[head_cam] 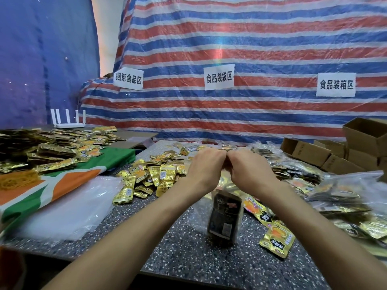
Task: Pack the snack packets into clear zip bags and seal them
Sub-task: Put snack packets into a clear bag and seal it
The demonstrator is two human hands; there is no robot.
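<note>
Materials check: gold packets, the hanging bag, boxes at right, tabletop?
Gold snack packets: metallised foil-like film, glossy with crinkled highlights.
Clear zip bag: thin soft plastic, transparent; the dark packet inside shows through.
Boxes: brown cardboard, matte, folded flaps.
Tabletop: speckled grey, looks like terrazzo or stone-look laminate; cannot tell which.

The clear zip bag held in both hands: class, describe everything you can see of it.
The clear zip bag is thin, see-through plastic, blurred here. It hangs upright over the speckled table, its top hidden behind the left hand and right hand, which pinch it side by side. Inside stands a dark packet with a white label low down. Whether the zip is shut, or the bottom touches the table, cannot be told.
</note>
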